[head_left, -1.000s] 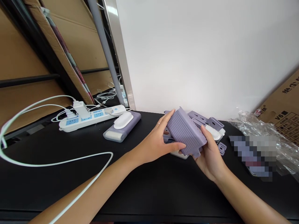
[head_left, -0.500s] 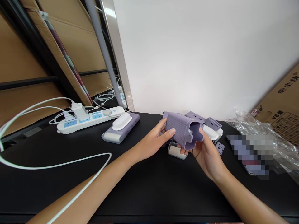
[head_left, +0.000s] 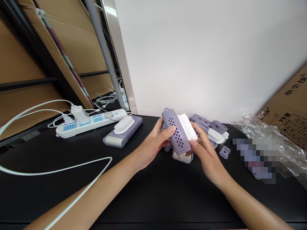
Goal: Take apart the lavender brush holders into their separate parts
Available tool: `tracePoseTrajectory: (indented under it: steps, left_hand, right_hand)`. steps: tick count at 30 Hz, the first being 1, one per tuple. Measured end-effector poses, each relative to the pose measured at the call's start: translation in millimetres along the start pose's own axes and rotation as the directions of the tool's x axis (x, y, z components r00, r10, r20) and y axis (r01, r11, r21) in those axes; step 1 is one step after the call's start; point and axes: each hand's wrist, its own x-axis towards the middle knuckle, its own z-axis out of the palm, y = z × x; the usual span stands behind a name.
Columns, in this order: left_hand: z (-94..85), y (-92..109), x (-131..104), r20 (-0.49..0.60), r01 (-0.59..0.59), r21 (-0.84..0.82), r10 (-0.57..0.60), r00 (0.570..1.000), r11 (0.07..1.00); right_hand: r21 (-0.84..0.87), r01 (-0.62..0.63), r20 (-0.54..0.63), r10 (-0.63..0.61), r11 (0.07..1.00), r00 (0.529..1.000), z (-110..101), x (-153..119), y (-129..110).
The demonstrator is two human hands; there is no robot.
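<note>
Above the table I hold a purple plastic case with rows of round holes and a small loop at its top end. It is tilted, and a white scrub brush with short bristles sits against its right side. My left hand is closed round the left of the case, thumb over the holes. My right hand grips the brush at its right edge, thumb near the case's lower end. Beneath the case lies a small clear-rimmed, pale box-like piece, partly hidden.
Purple parts and white brush pieces are piled behind my right hand, beside a flat slotted purple piece. At left lie another purple case with a white brush and a power strip. Clear plastic wrap lies right.
The purple case has been turned: its open end faced right before, and now its holed side and the white brush face me. My right hand has shifted from the open end to the brush.
</note>
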Motion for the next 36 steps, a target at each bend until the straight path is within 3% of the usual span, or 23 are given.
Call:
tracePoseTrajectory:
  steps: [4,7,10,13,16,18,22,27,36]
  left_hand:
    - [1.4,-6.5,-6.0,-0.045,-0.202,0.214,0.216,0.975,0.956]
    - [1.2,-13.0,-12.3,0.047,-0.336,0.477,0.358,0.933,0.812]
    - [-0.3,-17.5,-15.1,0.162,-0.443,0.629,0.449,0.879,0.639]
    - [-1.4,-18.9,-13.9,0.298,-0.559,0.689,0.522,0.799,0.462]
    - [-1.0,-19.6,-11.7,0.429,-0.677,0.681,0.598,0.677,0.279]
    - [-0.6,-20.5,-10.7,0.472,-0.724,0.657,0.633,0.614,0.211]
    - [-0.3,-22.8,-10.4,0.494,-0.750,0.642,0.661,0.564,0.160]
    - [0.6,-24.1,-10.0,0.512,-0.783,0.611,0.695,0.505,0.119]
    - [2.0,-23.6,-10.6,0.516,-0.807,0.573,0.704,0.487,0.139]
  right_hand:
    - [0.017,-0.009,0.026,0.009,1.000,1.000,-1.7,3.5,1.0]
    - [0.077,-0.012,0.074,0.006,0.997,0.997,-4.4,1.3,4.0]
    - [0.132,-0.010,0.126,-0.007,0.991,0.992,-5.9,-3.7,7.8]
    - [0.164,0.004,0.155,-0.030,0.986,0.987,-5.3,-6.7,9.8]
    - [0.166,0.024,0.111,-0.043,0.986,0.993,-4.1,-6.0,9.5]
    - [0.166,0.019,0.093,-0.035,0.986,0.995,-3.7,-5.0,8.5]
    - [0.182,0.005,0.069,-0.018,0.983,0.997,-2.6,-5.3,5.7]
    - [0.205,0.081,0.056,-0.094,0.975,0.994,0.2,-7.3,4.6]
    - [0.137,0.087,0.000,-0.088,0.987,0.996,2.5,-11.5,0.6]
